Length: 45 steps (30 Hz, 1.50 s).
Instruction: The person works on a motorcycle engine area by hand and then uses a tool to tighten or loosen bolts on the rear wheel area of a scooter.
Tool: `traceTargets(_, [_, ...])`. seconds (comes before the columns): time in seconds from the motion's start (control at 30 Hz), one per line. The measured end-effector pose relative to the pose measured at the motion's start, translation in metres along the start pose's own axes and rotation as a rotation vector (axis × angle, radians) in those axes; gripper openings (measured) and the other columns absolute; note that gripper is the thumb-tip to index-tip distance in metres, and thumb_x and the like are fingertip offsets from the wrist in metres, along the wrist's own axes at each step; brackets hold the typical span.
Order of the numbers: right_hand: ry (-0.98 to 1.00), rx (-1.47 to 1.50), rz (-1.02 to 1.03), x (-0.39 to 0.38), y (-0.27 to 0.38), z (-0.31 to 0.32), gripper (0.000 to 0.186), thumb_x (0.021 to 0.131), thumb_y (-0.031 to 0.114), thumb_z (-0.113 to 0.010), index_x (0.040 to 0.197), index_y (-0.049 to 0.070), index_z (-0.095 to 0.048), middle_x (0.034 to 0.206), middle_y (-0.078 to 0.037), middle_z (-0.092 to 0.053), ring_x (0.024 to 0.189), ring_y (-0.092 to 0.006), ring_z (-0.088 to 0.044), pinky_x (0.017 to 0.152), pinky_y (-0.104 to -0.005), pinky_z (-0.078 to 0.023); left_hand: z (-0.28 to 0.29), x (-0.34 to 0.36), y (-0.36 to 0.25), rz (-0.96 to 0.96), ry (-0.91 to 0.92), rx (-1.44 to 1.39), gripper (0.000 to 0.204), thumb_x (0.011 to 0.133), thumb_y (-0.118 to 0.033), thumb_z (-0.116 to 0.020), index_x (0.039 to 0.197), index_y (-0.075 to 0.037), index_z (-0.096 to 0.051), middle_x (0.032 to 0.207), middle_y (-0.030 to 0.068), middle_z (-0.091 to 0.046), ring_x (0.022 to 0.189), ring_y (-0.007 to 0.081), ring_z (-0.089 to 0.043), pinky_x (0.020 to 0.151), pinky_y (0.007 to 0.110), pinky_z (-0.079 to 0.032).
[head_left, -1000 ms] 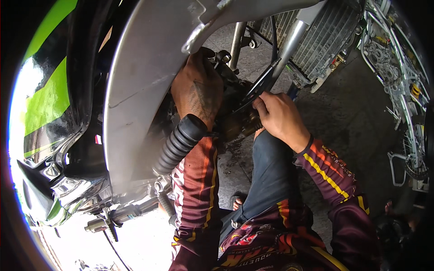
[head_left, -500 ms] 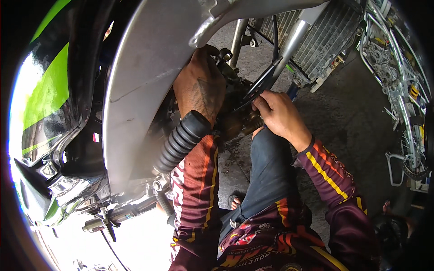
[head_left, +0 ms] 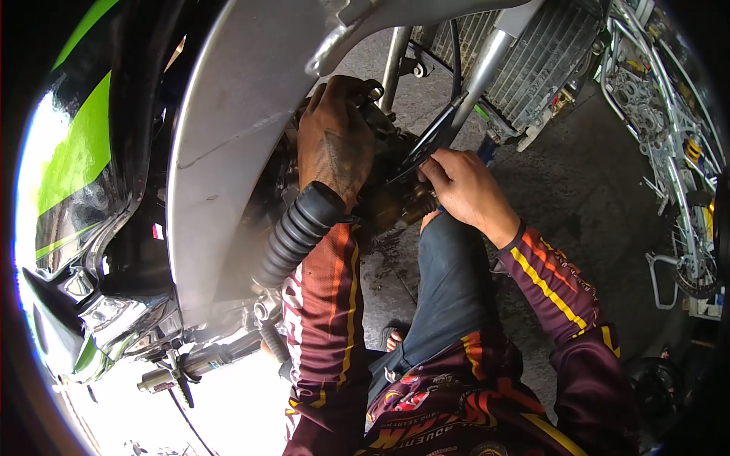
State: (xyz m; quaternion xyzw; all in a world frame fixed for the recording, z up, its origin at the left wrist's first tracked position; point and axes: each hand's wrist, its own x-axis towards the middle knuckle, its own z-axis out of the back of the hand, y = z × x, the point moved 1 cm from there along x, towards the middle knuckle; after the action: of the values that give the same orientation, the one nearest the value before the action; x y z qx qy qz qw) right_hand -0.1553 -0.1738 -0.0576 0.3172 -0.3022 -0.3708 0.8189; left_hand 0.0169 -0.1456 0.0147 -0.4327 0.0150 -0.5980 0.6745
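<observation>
My left hand (head_left: 334, 144) reaches in beside the broad grey metal panel (head_left: 228, 144) of a motorcycle. Its fingers curl over a dark, greasy mechanical part (head_left: 391, 125), and their tips are hidden. A ribbed black rubber boot (head_left: 300, 232) crosses above my left wrist. To the right, my right hand (head_left: 471, 190) is closed in a pinch, thumb against the forefinger, at a thin black cable (head_left: 433, 137). The cable runs down from beside a silver frame tube (head_left: 487, 72) toward the dark parts between my hands. Below them sits a brownish, dirty metal piece (head_left: 399, 209), partly in shadow.
A finned radiator (head_left: 532, 72) stands at the upper right. Along the far right lies a rack (head_left: 680, 152) of loose metal parts. Green and black bodywork (head_left: 80, 152) fills the left side. My bent knee (head_left: 456, 258) is just under my right hand.
My left hand has shifted slightly, and more of its fingers show from under the grey panel. The right hand has moved a little left and stays at the cable.
</observation>
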Motion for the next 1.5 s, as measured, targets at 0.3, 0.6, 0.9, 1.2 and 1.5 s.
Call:
traceTargets(0.3, [-0.030,-0.043,0.065,0.003,0.018,-0.012,0.016,0.092,0.018,-0.056,0.086,0.004,-0.060,0.070,-0.017,-0.064,0.068,-0.0368,-0.064,0.062,-0.0460,-0.049,0.022,-0.004,0.003,0.016,-0.023,0.045,0.023,0.086,0.002,-0.045,0.101,-0.001,-0.063,0.103,0.0186,-0.065,0.097,0.0352,-0.064,0.085,0.041,-0.050])
traceTargets(0.6, [-0.161,-0.257,0.193,-0.001,0.017,-0.010,0.012,0.091,0.018,-0.058,0.087,0.007,-0.060,0.063,-0.013,-0.063,0.056,-0.0332,-0.063,0.052,-0.0424,-0.050,0.020,-0.004,0.002,0.003,-0.028,0.032,0.023,0.085,0.002,-0.045,0.100,-0.002,-0.063,0.103,0.0183,-0.066,0.097,0.0360,-0.064,0.084,0.042,-0.050])
traceTargets(0.9, [-0.129,-0.286,0.170,-0.007,0.006,0.001,0.012,0.091,0.018,-0.059,0.086,0.007,-0.060,0.062,-0.013,-0.062,0.056,-0.0320,-0.063,0.051,-0.0412,-0.050,-0.003,-0.001,0.004,0.008,-0.006,0.004,0.024,0.086,0.003,-0.045,0.100,-0.001,-0.063,0.101,0.0188,-0.066,0.095,0.0358,-0.065,0.083,0.041,-0.050])
traceTargets(1.2, [-0.138,-0.233,0.248,-0.004,0.024,-0.012,0.012,0.091,0.018,-0.059,0.085,0.008,-0.059,0.059,-0.012,-0.060,0.055,-0.0323,-0.062,0.051,-0.0413,-0.050,0.020,-0.002,0.005,0.004,-0.038,0.041,0.023,0.086,0.003,-0.044,0.099,-0.001,-0.063,0.099,0.0194,-0.066,0.093,0.0365,-0.065,0.082,0.042,-0.051])
traceTargets(1.5, [-0.080,-0.211,0.208,0.001,0.003,-0.005,0.017,0.091,0.022,-0.058,0.085,0.007,-0.061,0.063,-0.015,-0.062,0.056,-0.0347,-0.063,0.054,-0.0434,-0.051,0.016,0.000,0.005,-0.077,-0.301,-0.095,0.026,0.088,0.003,-0.041,0.100,-0.001,-0.063,0.090,0.0092,-0.067,0.081,0.0161,-0.064,0.077,0.029,-0.049])
